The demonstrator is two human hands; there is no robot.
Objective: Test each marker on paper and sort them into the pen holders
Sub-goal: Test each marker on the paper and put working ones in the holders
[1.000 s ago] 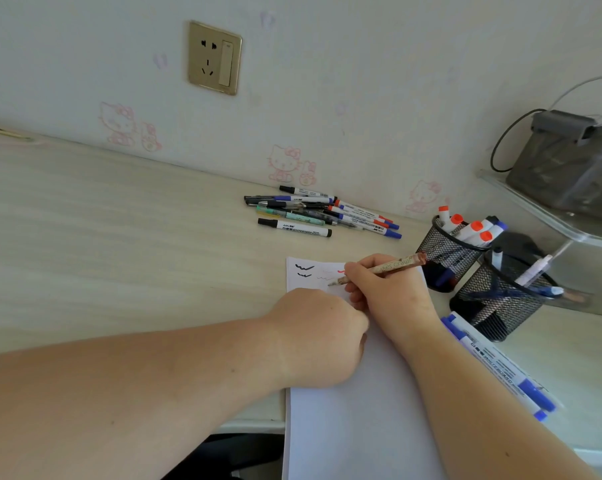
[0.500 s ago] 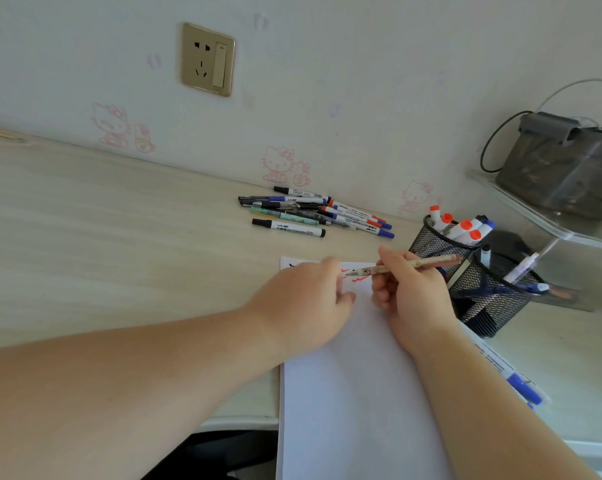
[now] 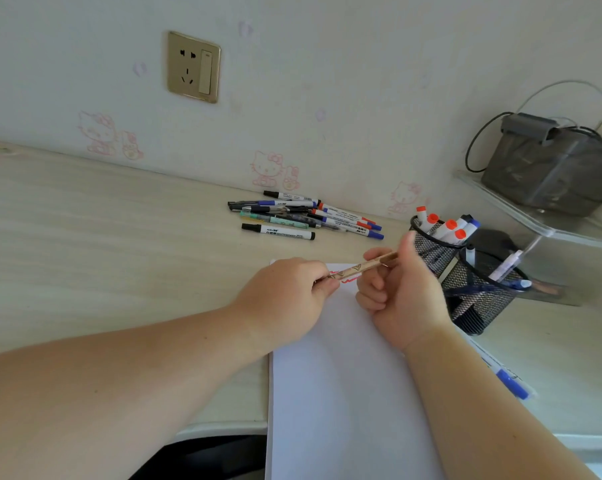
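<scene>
A tan patterned pen (image 3: 358, 268) is held level above the top of a white sheet of paper (image 3: 341, 393). My left hand (image 3: 285, 296) pinches its tip end, and my right hand (image 3: 400, 292) grips its rear end. Red scribbles (image 3: 349, 279) show on the paper under the pen. A pile of several markers (image 3: 303, 218) lies by the wall. Two black mesh pen holders stand at the right: the far holder (image 3: 431, 251) carries red- and blue-capped markers, the near holder (image 3: 479, 296) carries several pens.
Blue-capped markers (image 3: 510, 382) lie on the desk to the right of my right forearm. A clear shelf (image 3: 542, 220) with a grey box (image 3: 552, 168) and cables stands at the far right. A wall socket (image 3: 193, 66) sits above the desk.
The right hand lifted the pen off the paper after writing red marks. The left hand moved up from resting on the paper and took hold of the pen's tip end.
</scene>
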